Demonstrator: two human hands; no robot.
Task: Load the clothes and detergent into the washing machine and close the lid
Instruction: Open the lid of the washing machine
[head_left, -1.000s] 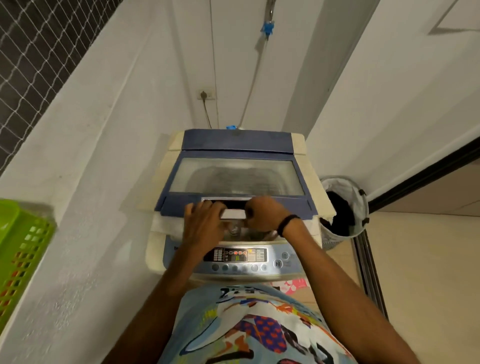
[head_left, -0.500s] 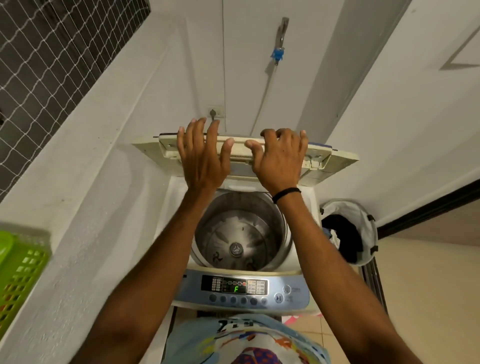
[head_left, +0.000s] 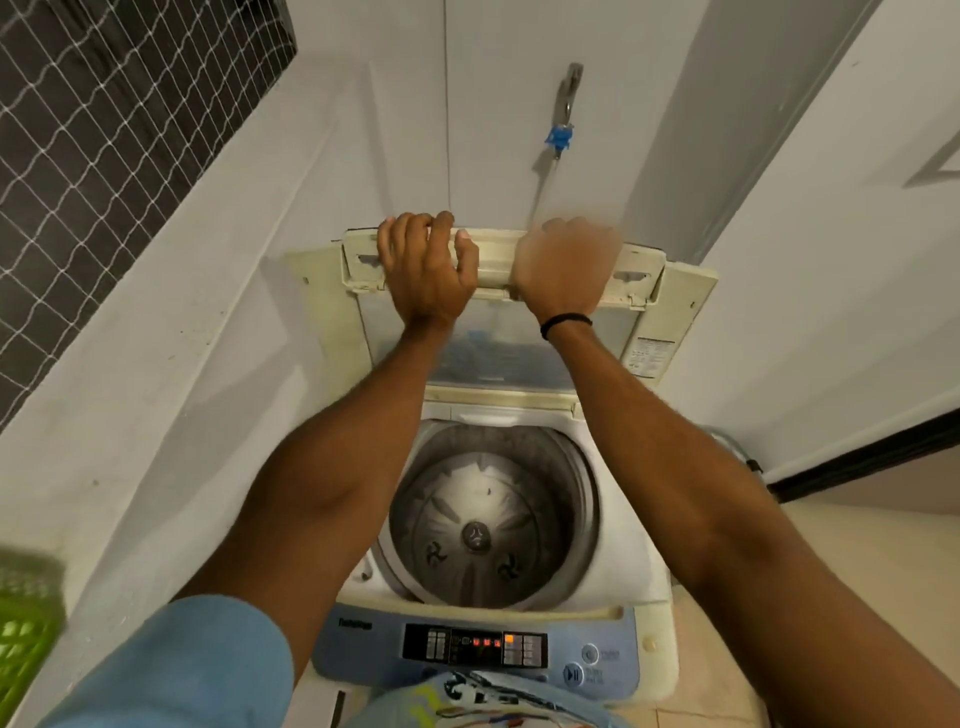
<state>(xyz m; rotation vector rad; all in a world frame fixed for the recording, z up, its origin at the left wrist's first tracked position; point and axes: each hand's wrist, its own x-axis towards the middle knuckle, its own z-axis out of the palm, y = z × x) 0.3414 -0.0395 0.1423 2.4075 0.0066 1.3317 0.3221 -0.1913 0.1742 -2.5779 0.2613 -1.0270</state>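
Two forearms lay stretched over the washer, its lit panel nearest and its drum uncovered just beyond. Farther back, the lid stood folded upright near the wall. The left hand gripped its top edge, fingers curled over. The right hand, blurred, curled over the same edge beside it.

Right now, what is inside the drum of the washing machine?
Only the bare metal drum with its pulsator at the bottom; no clothes show. The left forearm covers part of the drum's left rim, so that part cannot be seen.
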